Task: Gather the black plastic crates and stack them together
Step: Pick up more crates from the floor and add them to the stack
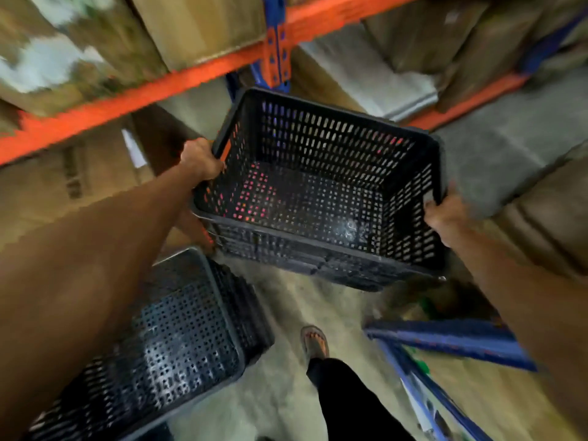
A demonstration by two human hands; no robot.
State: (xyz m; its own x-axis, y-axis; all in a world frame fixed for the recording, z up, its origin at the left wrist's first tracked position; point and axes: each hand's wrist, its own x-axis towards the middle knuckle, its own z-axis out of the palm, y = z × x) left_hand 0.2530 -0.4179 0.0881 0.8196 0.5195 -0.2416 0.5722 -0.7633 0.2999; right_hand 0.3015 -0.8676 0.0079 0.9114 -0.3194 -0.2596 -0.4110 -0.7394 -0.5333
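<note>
Crate point(321, 198) is held off the floor between both hands, open side up, empty as far as can be seen. Left hand point(201, 160) is clamped on the top rim at the left end wall; right hand point(445, 214) is closed over the rim at the opposite end. Hands are kept well apart, one per short side, likely so the load is balanced and the base stays clear for nesting. A slight tilt is seen, right end lower, though wide-angle distortion may account for part of it.

Second crate point(178, 342) is sat on the floor point(286, 393) below the left forearm, down and to the left of the held one. Perforated base or interior is visible; whether it is already a stack of more than one cannot be told, motion blur is heavy. The two crates are apart, not yet nested.

Judged step: carry-over and alignment before the drop. Rims need to be squared up with the floor crate or the held one will jam on a corner.

Orange rack beam point(159, 87) runs ahead of the hands, cartons point(197, 27) on it. Blue frame point(445, 342) lies below the right arm; a sandalled foot point(315, 340) is between it and the floor crate — trip and toe-pinch risk when lowering.
</note>
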